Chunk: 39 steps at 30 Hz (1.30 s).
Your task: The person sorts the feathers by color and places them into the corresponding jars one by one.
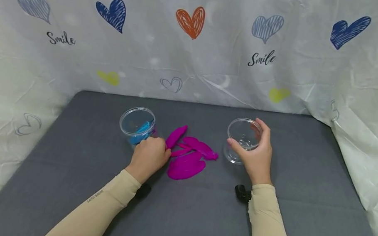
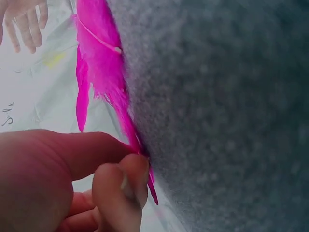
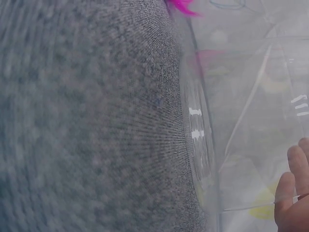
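Observation:
My left hand [image 1: 149,157] is at the left edge of a loose group of magenta feathers [image 1: 186,166] on the table. In the left wrist view, its thumb and forefinger pinch a magenta feather [image 2: 153,191] near the narrow end. Just behind this hand stands a clear plastic jar [image 1: 125,127] with blue feathers [image 1: 141,132] inside, partly hidden by the knuckles. My right hand [image 1: 259,158] holds a second clear jar [image 1: 233,155] by its sides, thumb at the near side and fingers around the far side. That jar stands upright and shows nothing inside.
The dark grey table [image 1: 185,227] ends at the back against a white sheet [image 1: 216,72] printed with hearts. Black wrist devices sit at both cuffs, one plainly seen by the right sleeve [image 1: 273,230].

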{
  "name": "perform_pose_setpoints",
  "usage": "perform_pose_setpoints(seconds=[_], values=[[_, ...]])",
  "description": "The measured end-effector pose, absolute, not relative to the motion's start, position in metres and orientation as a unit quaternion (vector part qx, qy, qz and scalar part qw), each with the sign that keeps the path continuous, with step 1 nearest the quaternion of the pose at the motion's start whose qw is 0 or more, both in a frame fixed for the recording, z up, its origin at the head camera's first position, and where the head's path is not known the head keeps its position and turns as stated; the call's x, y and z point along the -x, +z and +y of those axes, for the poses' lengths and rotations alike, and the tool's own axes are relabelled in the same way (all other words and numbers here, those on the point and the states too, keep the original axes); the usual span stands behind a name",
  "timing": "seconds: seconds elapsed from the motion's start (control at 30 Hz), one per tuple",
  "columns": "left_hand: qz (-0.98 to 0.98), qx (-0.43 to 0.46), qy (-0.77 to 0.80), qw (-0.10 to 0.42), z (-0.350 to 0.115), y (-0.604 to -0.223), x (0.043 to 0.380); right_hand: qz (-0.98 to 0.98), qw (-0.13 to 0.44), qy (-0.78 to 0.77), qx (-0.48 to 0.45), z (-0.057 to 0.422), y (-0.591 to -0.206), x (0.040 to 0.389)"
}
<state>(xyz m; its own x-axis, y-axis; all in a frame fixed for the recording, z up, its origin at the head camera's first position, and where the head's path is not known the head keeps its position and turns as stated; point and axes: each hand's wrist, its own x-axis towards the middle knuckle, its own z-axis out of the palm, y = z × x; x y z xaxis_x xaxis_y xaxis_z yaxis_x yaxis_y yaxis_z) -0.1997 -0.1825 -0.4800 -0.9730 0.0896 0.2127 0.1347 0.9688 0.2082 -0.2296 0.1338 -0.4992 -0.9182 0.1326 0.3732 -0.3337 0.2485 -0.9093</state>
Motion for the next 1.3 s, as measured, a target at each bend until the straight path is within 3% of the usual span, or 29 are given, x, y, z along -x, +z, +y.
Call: perform_pose_setpoints(seconds=[0.53,1.03,1.3], values=[[-0.953,0.132,-0.06,0.265,-0.164,-0.441,0.184,-0.77,0.193,0.604,-0.071,0.135,-0.498,0.231],[-0.912,0.309,-0.072,0.261,-0.147,-0.387,0.204,-0.769,0.187,0.607,-0.071,0.139,-0.504,0.232],[-0.905,0.361,-0.081,0.208,-0.119,-0.354,0.221,-0.768,0.183,0.609,-0.078,0.136,-0.503,0.232]])
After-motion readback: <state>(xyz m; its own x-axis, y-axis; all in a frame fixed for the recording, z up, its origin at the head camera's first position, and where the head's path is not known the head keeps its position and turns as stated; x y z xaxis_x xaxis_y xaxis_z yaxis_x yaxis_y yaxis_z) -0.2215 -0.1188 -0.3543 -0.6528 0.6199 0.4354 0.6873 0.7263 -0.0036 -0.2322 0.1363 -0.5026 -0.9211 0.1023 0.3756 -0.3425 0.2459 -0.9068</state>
